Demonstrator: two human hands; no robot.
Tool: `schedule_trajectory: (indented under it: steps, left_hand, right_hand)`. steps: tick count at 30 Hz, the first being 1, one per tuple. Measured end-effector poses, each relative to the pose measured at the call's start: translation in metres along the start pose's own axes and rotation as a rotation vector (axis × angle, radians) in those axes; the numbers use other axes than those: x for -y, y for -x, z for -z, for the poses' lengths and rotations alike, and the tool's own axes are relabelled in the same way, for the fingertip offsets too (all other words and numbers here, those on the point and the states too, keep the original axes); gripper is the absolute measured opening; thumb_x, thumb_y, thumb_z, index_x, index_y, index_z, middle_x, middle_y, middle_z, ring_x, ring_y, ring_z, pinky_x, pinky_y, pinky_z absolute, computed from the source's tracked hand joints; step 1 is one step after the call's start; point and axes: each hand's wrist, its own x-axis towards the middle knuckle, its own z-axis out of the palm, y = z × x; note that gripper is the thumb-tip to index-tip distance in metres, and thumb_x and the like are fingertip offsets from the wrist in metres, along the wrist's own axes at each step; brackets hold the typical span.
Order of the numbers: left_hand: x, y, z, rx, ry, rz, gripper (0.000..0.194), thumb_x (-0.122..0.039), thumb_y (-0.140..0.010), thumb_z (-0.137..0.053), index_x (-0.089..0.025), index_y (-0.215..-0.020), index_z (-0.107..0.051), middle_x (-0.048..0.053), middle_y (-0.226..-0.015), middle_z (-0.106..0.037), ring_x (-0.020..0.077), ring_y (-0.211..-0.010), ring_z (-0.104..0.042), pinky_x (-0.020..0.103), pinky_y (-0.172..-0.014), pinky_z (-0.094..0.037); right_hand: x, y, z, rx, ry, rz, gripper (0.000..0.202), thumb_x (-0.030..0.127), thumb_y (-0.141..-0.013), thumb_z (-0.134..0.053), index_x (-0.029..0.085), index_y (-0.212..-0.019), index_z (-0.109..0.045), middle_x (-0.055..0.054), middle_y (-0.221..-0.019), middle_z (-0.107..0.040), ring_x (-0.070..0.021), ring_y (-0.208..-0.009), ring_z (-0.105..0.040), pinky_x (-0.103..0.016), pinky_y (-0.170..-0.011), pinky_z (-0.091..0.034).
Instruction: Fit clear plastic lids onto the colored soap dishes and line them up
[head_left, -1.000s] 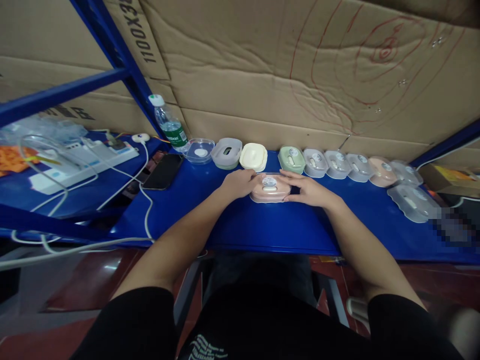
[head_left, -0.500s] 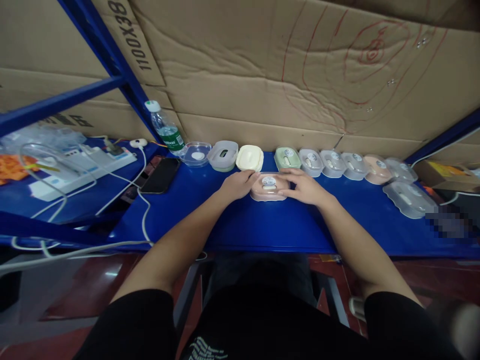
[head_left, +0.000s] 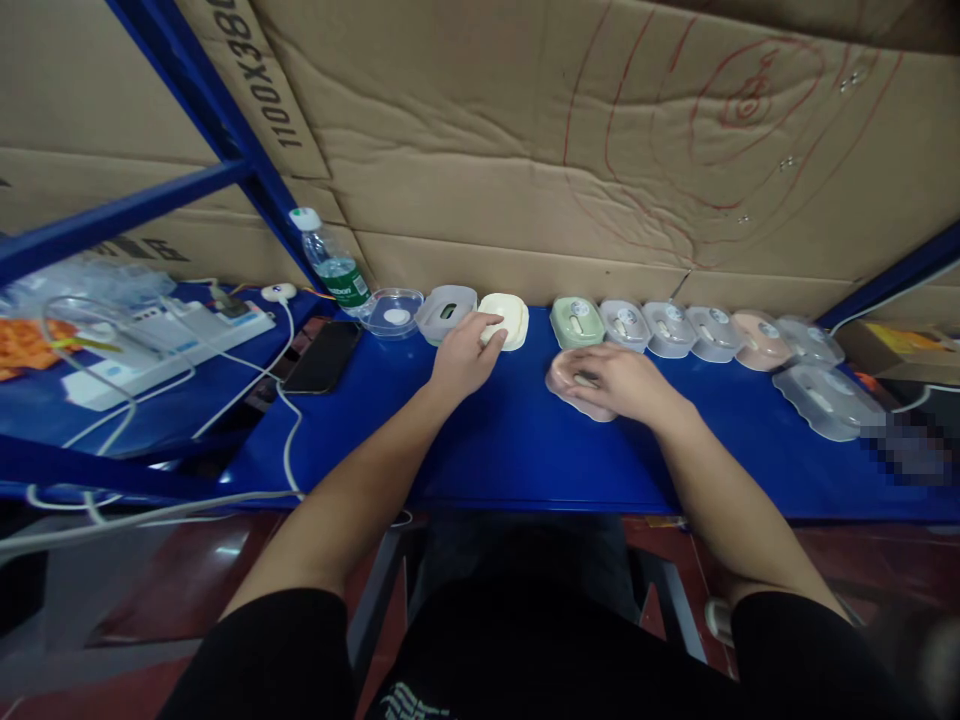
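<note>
My right hand (head_left: 626, 380) grips a pink plastic container (head_left: 559, 372) from above. The container sits turned at an angle on the blue tabletop, and my fingers cover much of its lid. Over to the left, my left hand (head_left: 466, 358) lies at the left side of a cream container (head_left: 513, 312), with its fingers apart and reaching over it. Whether those fingertips press on the cream container I cannot tell. Just behind that hand is a greyish container (head_left: 445, 302) with a dark slot in its top.
A clear round tray (head_left: 393, 312), a water bottle (head_left: 337, 272) and a black phone (head_left: 324, 355) stand to the left. On the right runs a row with a green container (head_left: 576, 322), several grey ones, and a clear container (head_left: 829, 400). Cables and a power strip (head_left: 172, 345) lie far left.
The pink container has moved right and turned, with my right hand on it. My left hand has left it and shifted to the cream container.
</note>
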Motion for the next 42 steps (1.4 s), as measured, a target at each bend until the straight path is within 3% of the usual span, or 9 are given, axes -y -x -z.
schedule_trajectory:
  steps: [4, 8, 17, 20, 25, 30, 35, 38, 42]
  left_hand:
    - [0.001, -0.006, 0.017, -0.102, -0.066, -0.001, 0.028, -0.038, -0.101, -0.057, -0.018, -0.115, -0.07, 0.009, -0.12, -0.072, 0.0191, -0.09, -0.067, 0.035, -0.09, -0.053]
    - [-0.004, -0.007, 0.024, -0.063, -0.114, 0.043, 0.028, -0.039, -0.101, -0.056, -0.019, -0.116, -0.07, 0.01, -0.124, -0.07, 0.0241, -0.109, -0.066, 0.037, -0.095, -0.052]
    - [-0.006, 0.002, 0.003, 0.2, -0.123, 0.029, 0.033, -0.04, -0.099, -0.061, -0.02, -0.124, -0.068, 0.009, -0.134, -0.066, 0.0218, -0.105, -0.068, 0.036, -0.096, -0.053]
    - [-0.002, 0.004, -0.006, 0.298, -0.156, 0.05, 0.042, -0.044, -0.098, -0.063, -0.02, -0.132, -0.065, 0.01, -0.142, -0.061, 0.0219, -0.102, -0.068, 0.039, -0.099, -0.053]
    - [0.009, 0.002, -0.014, 0.34, -0.198, 0.066, 0.047, -0.042, -0.098, -0.062, -0.019, -0.138, -0.061, 0.013, -0.144, -0.058, 0.023, -0.103, -0.069, 0.042, -0.104, -0.051]
    - [0.019, -0.002, -0.014, 0.316, -0.208, 0.064, 0.046, -0.039, -0.097, -0.064, -0.017, -0.137, -0.062, 0.014, -0.141, -0.06, 0.0242, -0.107, -0.068, 0.043, -0.106, -0.05]
    - [0.023, -0.005, -0.013, 0.306, -0.231, 0.049, 0.033, -0.032, -0.096, -0.065, -0.02, -0.127, -0.067, 0.011, -0.129, -0.067, 0.025, -0.113, -0.066, 0.04, -0.106, -0.05]
    - [0.022, -0.007, -0.012, 0.289, -0.251, 0.049, 0.027, -0.025, -0.094, -0.066, -0.021, -0.12, -0.07, 0.011, -0.126, -0.069, 0.0257, -0.114, -0.066, 0.04, -0.104, -0.051]
    - [0.016, -0.007, -0.008, 0.26, -0.284, 0.041, 0.018, -0.022, -0.095, -0.062, -0.021, -0.11, -0.071, 0.011, -0.123, -0.069, 0.0266, -0.113, -0.066, 0.04, -0.1, -0.052]
  right_hand:
    - [-0.024, 0.018, 0.027, 0.061, 0.184, -0.408, 0.019, 0.037, -0.09, -0.068, 0.025, -0.102, -0.077, -0.009, -0.109, -0.079, -0.0305, -0.101, -0.072, -0.038, -0.077, -0.051]
    - [-0.065, 0.041, 0.044, 0.192, 0.201, -0.742, 0.037, 0.046, -0.076, -0.082, 0.024, -0.105, -0.075, -0.013, -0.109, -0.078, -0.0333, -0.1, -0.07, -0.038, -0.072, -0.044]
    - [-0.132, 0.081, 0.059, 0.121, 0.089, -1.076, 0.034, 0.038, -0.08, -0.081, 0.02, -0.108, -0.071, -0.015, -0.111, -0.076, -0.0264, -0.095, -0.065, -0.038, -0.075, -0.042]
    - [-0.13, 0.077, 0.058, 0.001, 0.027, -1.032, 0.03, 0.048, -0.088, -0.072, 0.019, -0.098, -0.072, -0.014, -0.103, -0.076, -0.0245, -0.09, -0.064, -0.038, -0.074, -0.042]
    - [-0.099, 0.042, 0.028, -0.126, -0.193, -0.665, 0.034, 0.054, -0.086, -0.072, 0.02, -0.091, -0.071, -0.008, -0.09, -0.076, -0.0229, -0.081, -0.068, -0.034, -0.072, -0.047]
    - [-0.065, 0.016, -0.003, 0.024, -0.306, -0.379, 0.036, 0.058, -0.089, -0.068, 0.022, -0.089, -0.07, -0.007, -0.084, -0.076, -0.0239, -0.076, -0.069, -0.036, -0.071, -0.052]
    - [-0.086, 0.03, 0.01, 0.276, -0.32, -0.66, 0.051, 0.074, -0.085, -0.067, 0.023, -0.08, -0.066, -0.007, -0.068, -0.073, -0.0234, -0.059, -0.067, -0.036, -0.056, -0.051]
    - [-0.111, 0.045, 0.025, 0.254, -0.237, -0.885, 0.057, 0.079, -0.085, -0.062, 0.023, -0.076, -0.064, -0.008, -0.069, -0.073, -0.0228, -0.056, -0.067, -0.034, -0.053, -0.048]
    - [-0.13, 0.055, 0.036, 0.163, -0.013, -0.979, 0.059, 0.079, -0.087, -0.056, 0.022, -0.072, -0.064, -0.01, -0.069, -0.072, -0.0264, -0.064, -0.068, -0.036, -0.058, -0.044]
